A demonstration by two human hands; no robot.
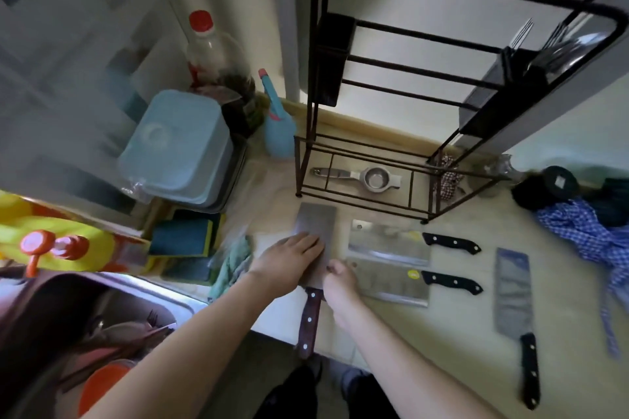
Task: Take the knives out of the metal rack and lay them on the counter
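Observation:
A cleaver with a brown riveted handle [309,320] lies on the counter [442,333], its handle sticking out over the front edge. My left hand [289,257] rests flat on its blade [315,219]. My right hand [340,282] touches the blade's right edge near the handle. Two black-handled cleavers lie side by side just right of it, the upper one [391,245] and the lower one [391,282]. A third black-handled cleaver [514,296] lies further right, handle toward me. The black metal rack [374,146] stands behind them.
A metal squeezer [360,177] lies on the rack's bottom shelf; forks stand in its upper right holder [544,51]. Left are a blue lidded box [177,146], a bottle [218,61], a spray bottle [277,119], sponges [183,238] and the sink [102,316]. A checked cloth [585,228] lies right.

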